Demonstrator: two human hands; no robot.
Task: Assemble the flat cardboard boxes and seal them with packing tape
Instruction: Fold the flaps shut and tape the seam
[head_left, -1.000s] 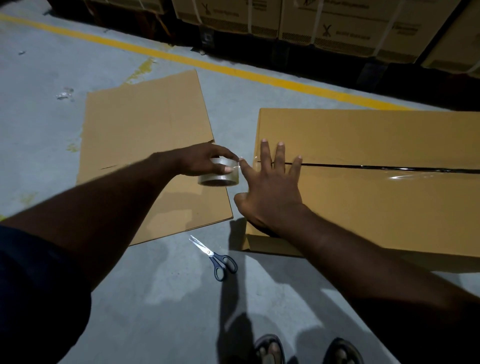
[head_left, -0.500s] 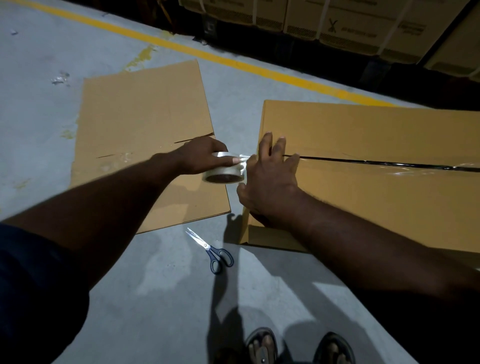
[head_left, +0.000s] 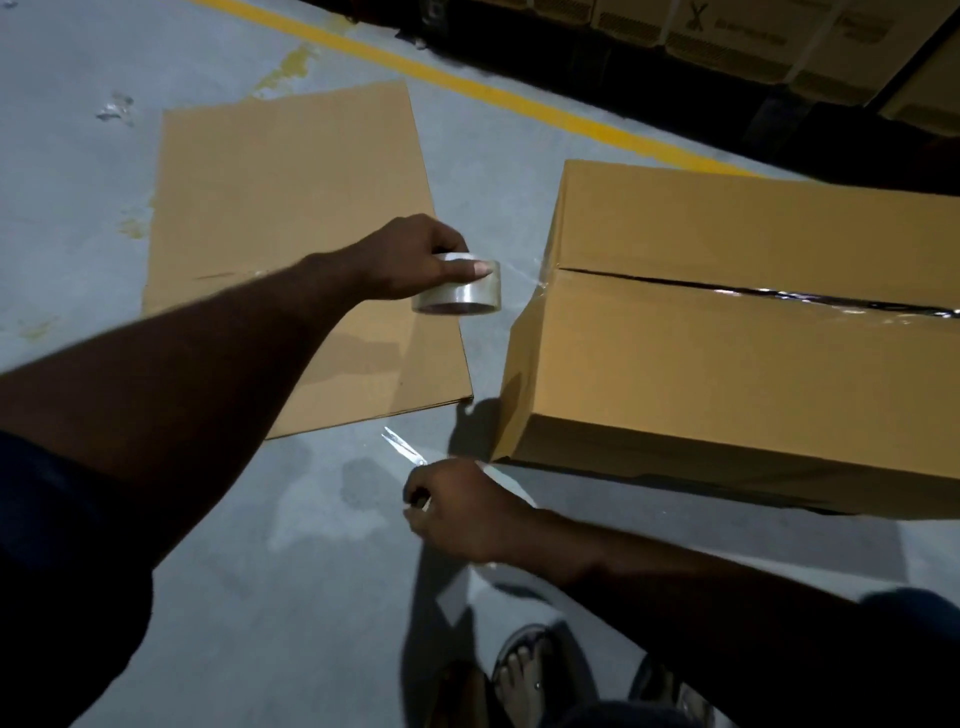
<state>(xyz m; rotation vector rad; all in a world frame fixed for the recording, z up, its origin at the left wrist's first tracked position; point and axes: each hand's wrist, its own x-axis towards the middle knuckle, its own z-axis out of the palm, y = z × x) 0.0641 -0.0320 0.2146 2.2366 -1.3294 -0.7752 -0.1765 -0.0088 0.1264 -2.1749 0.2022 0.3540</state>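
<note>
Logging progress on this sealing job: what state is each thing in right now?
box: assembled, flaps closed, tape along the top seam.
tape roll: held off the floor, with an uncut strand running to the box's end.
flat cardboard: not assembled, lying flat on the floor.
scissors: low by the floor, handles hidden under the right hand.
left hand: grips the tape roll.
right hand: curled round the scissors.

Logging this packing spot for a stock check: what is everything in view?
box: 1, tan, floor right, top seam taped
flat cardboard: 1, tan, floor left
tape roll: 1, clear, beside the box's left end
scissors: 1, silver blades, floor, centre
floor line: 1, yellow, top
stacked cartons: several, tan, top right
feet: 2, in sandals, bottom
left hand: 1, grips tape roll
right hand: 1, grips scissors
</note>
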